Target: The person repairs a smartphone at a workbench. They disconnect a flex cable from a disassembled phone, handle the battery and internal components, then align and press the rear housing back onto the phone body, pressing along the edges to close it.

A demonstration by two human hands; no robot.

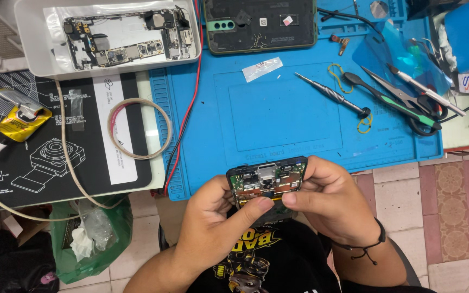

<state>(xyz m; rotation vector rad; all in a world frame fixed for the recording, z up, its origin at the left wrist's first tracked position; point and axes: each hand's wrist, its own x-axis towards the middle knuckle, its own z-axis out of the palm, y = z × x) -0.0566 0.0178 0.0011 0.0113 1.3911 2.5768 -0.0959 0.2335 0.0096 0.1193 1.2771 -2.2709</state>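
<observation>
Gripping an opened phone [267, 182] from both sides, the left hand [213, 222] and right hand [329, 203] close on it just over the near edge of the blue mat [278, 114], thumbs meeting at its lower edge. A screwdriver [329, 93] and tweezers [392, 97] lie farther back on the surface.

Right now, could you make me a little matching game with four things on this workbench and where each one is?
Things:
1. opened phone
2. screwdriver
3. circuit board
4. tape ring

Places:
A. in the white tray
B. on the black mat
C. held in both hands
D. on the blue mat

Pairs: 1-C, 2-D, 3-A, 4-B. The left hand and right hand grip the phone.
</observation>
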